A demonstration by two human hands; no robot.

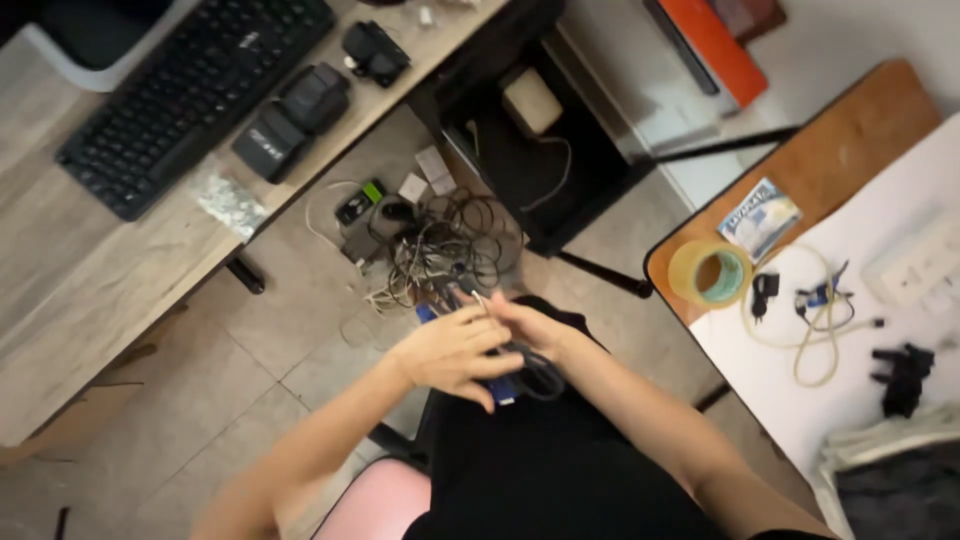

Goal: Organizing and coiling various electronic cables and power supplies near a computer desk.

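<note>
Hands meet in the middle of the view, over your lap in black cloth. Your left hand (452,352) lies on top, with its fingers curled down and closed over a coiled black cable with blue plug ends (525,375). Your right hand (535,325) is just behind it and touches the same cable; its fingers seem closed on the cable, but the left hand hides most of them, so I cannot tell the grip for sure. One blue plug shows below your left fingers, and another blue end shows at the far left side of the hands.

Just beyond your hands, on the pale tiled floor (300,330), lies a tangled heap of thin dark and white wires (440,255). Some small adapters and boxes lie beside the heap.

On the left stands a light wooden desk (70,290). A black computer keyboard (190,95) lies on it, and near the keyboard, to the right, are two black box-shaped devices (295,120).

On the right is a brown wooden table with a white sheet over part of it (860,140). Near its rounded corner stands a roll of clear yellowish tape (708,272). Beside the tape, further right, a cream-coloured looped cord (815,330) lies on the white sheet.
</note>
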